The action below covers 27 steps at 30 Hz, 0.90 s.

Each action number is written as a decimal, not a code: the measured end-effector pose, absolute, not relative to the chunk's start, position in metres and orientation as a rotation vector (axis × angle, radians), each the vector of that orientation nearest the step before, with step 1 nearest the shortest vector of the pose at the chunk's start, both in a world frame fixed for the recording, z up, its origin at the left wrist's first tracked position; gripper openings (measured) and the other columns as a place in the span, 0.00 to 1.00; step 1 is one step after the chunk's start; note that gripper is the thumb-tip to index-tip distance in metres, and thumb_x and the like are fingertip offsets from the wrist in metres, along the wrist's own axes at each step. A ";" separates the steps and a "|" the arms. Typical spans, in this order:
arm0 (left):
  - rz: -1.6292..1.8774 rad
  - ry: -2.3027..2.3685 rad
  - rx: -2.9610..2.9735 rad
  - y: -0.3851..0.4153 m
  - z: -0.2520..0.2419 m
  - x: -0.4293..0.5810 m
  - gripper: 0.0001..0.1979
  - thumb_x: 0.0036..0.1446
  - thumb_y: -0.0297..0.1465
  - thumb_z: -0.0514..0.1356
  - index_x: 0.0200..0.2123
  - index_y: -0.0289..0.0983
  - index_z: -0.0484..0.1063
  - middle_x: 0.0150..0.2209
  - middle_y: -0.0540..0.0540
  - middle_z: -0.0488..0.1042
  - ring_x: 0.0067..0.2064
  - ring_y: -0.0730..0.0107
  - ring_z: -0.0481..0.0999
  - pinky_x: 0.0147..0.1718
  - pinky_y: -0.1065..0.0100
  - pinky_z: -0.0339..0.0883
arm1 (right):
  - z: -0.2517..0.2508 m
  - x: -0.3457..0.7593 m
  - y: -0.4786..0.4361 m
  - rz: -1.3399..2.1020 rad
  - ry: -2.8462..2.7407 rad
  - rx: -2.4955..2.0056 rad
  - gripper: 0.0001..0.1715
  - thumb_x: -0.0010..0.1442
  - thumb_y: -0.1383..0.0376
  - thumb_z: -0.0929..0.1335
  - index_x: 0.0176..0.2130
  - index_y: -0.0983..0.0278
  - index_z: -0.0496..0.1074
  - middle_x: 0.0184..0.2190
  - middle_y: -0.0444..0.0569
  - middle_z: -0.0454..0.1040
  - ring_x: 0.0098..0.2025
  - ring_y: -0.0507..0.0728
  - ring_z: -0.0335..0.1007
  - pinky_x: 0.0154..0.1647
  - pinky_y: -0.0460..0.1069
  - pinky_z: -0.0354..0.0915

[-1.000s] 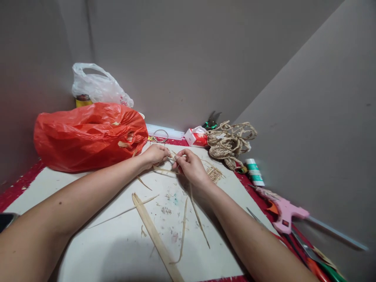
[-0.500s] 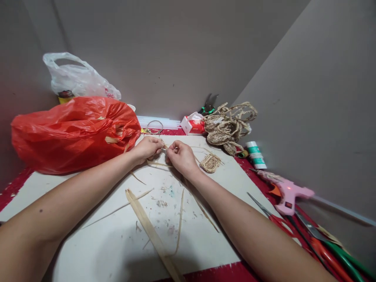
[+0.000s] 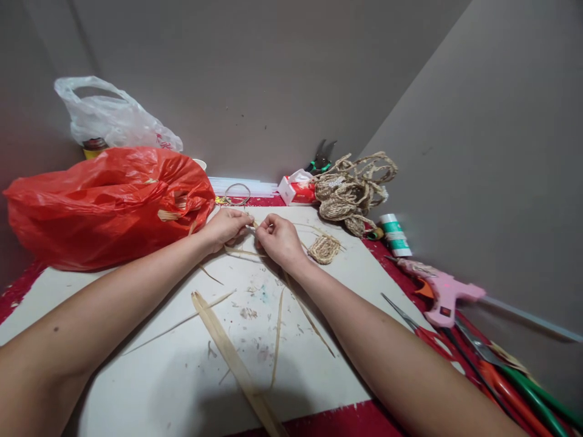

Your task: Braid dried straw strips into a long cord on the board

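Close together over the far part of the white board point(image 3: 173, 331), both my hands pinch a thin straw-coloured fibre strip point(image 3: 254, 224). My left hand point(image 3: 229, 228) has its fingertips closed on it from the left. Just beside it, my right hand point(image 3: 279, 240) is closed on the strip, with part of it hidden behind the fingers. Strip ends trail from under both hands onto the board. To the right of my right hand lies a small woven oval coil point(image 3: 323, 249). A wide flat dried strip point(image 3: 228, 346) and narrower strips point(image 3: 277, 340) lie nearer me.
A red plastic bag point(image 3: 104, 209) stands left, a white bag point(image 3: 113, 115) behind it. Braided rope point(image 3: 348, 197), a red-and-white box point(image 3: 297, 188) and pliers point(image 3: 321, 159) are at the back. A thread roll point(image 3: 395, 235), pink glue gun point(image 3: 449, 293) and scissors point(image 3: 414, 325) line the right side.
My hands stay nearly in place, fingers shifting slightly, and the strip between them now shows straighter. The whole view has moved a little; the other things lie as before.
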<state>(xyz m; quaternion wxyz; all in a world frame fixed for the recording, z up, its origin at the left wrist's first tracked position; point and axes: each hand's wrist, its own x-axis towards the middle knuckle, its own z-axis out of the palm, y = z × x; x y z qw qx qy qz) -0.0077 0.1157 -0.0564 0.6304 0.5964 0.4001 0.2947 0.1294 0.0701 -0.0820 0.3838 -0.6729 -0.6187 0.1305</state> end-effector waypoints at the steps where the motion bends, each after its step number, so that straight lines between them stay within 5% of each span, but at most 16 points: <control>1: 0.682 0.926 1.364 0.116 -0.058 -0.007 0.14 0.55 0.29 0.55 0.18 0.35 0.60 0.12 0.56 0.54 0.12 0.86 0.47 0.12 0.75 0.38 | -0.082 0.130 0.070 0.328 -1.580 -1.718 0.04 0.49 0.66 0.62 0.24 0.62 0.62 0.19 0.44 0.69 0.22 0.52 0.62 0.24 0.45 0.56; 9: 0.701 0.939 1.362 0.118 -0.063 -0.005 0.13 0.54 0.24 0.53 0.18 0.35 0.61 0.11 0.57 0.54 0.11 0.86 0.48 0.12 0.74 0.38 | -0.082 0.128 0.069 0.340 -1.606 -1.738 0.04 0.50 0.65 0.63 0.25 0.62 0.65 0.19 0.44 0.70 0.23 0.52 0.63 0.25 0.45 0.56; 14: 0.708 0.950 1.388 0.116 -0.062 -0.005 0.15 0.54 0.24 0.54 0.16 0.35 0.59 0.10 0.57 0.53 0.11 0.86 0.49 0.13 0.74 0.38 | -0.069 0.135 0.066 0.257 -1.610 -1.689 0.15 0.55 0.58 0.62 0.24 0.63 0.68 0.20 0.46 0.70 0.24 0.53 0.64 0.27 0.46 0.58; 22: 0.695 0.944 1.373 0.117 -0.060 -0.005 0.13 0.55 0.24 0.55 0.18 0.35 0.61 0.11 0.57 0.54 0.11 0.86 0.49 0.13 0.74 0.37 | -0.059 0.148 0.069 -0.036 -1.840 -1.683 0.17 0.54 0.64 0.66 0.44 0.64 0.75 0.41 0.52 0.76 0.44 0.60 0.67 0.46 0.52 0.60; 27: 0.680 0.947 1.384 0.116 -0.059 -0.005 0.13 0.55 0.23 0.53 0.19 0.34 0.62 0.11 0.57 0.53 0.11 0.86 0.48 0.13 0.74 0.37 | -0.064 0.145 0.071 0.014 -2.000 -1.759 0.16 0.58 0.61 0.64 0.43 0.62 0.76 0.37 0.53 0.77 0.40 0.60 0.70 0.42 0.52 0.59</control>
